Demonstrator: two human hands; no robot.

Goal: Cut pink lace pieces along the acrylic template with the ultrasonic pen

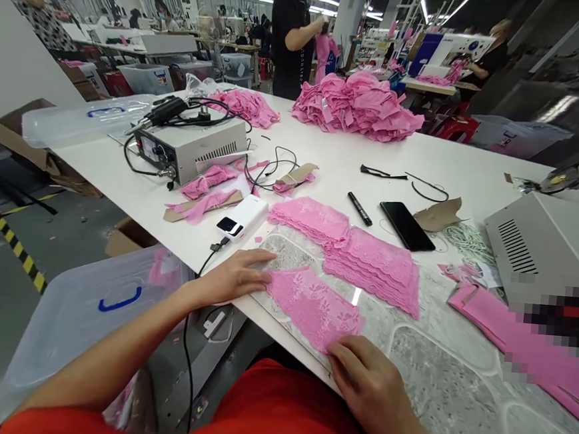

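Note:
A pink lace piece [312, 306] lies flat in front of me near the table's front edge. My left hand [237, 276] reaches to its left end, fingers stretched out and apart, fingertips touching the lace edge. At the near right corner, my right hand [370, 374] pinches the lace between thumb and fingers. Just beyond sit two neat stacks of matching lace pieces, a left stack [309, 217] and a right stack [373, 267], side by side and touching. Under the lace is a grey stone-patterned mat [447, 383].
A white power bank [243, 219], a black marker [359, 209] and a phone [407, 226] lie around the stacks. Behind are a grey control box [195, 143] with cables and a large pink fabric heap [358, 105]. A machine housing [547, 251] stands right. A person [290, 43] stands across the table.

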